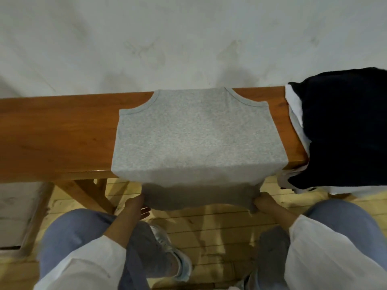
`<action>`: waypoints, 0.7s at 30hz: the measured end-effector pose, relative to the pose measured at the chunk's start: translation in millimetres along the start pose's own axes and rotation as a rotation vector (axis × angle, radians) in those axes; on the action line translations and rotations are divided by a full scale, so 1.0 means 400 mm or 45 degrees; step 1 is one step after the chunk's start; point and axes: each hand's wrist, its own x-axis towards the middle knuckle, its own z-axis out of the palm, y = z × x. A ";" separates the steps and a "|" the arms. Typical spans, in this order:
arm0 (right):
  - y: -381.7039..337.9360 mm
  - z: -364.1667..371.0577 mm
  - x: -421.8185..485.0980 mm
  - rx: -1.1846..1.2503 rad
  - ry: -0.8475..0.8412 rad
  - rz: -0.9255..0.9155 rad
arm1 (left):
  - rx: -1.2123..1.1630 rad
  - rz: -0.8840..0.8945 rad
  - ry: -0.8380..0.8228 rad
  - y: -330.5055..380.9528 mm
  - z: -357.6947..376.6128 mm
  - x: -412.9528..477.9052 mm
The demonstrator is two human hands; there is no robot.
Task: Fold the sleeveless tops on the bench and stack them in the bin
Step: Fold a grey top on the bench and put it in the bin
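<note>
Closest to me are my white sleeves [318, 254]. My right hand [264, 203] has its fingers curled tight round the bunched hem corner. My left hand [136, 206] is at the other corner with its lower fingers sticking out straight, and I can't tell if it's actually pinching. The grey sleeveless top [196, 132] lies flat across the wooden bench [52, 132], hem hanging off the near edge. A dark and white clothes pile [345, 122] sits at the bench's right end.

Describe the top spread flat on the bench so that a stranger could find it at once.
Find the wooden bench by the pale wall. On it a grey sleeveless top lies flat, its hem hanging over the front edge. The garments heaped to its right are dark and white.
</note>
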 end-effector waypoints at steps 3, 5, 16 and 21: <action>0.008 -0.005 -0.055 0.081 -0.027 -0.060 | 0.094 0.072 0.074 -0.006 -0.010 -0.045; 0.027 -0.003 -0.070 0.246 0.027 -0.114 | 0.281 0.219 0.158 -0.017 -0.016 -0.069; -0.094 -0.137 -0.399 0.905 0.205 -0.665 | -0.078 0.729 -0.517 0.093 -0.094 -0.416; -0.124 -0.267 -0.461 1.057 0.224 -0.833 | -0.542 0.832 -0.665 0.206 -0.148 -0.513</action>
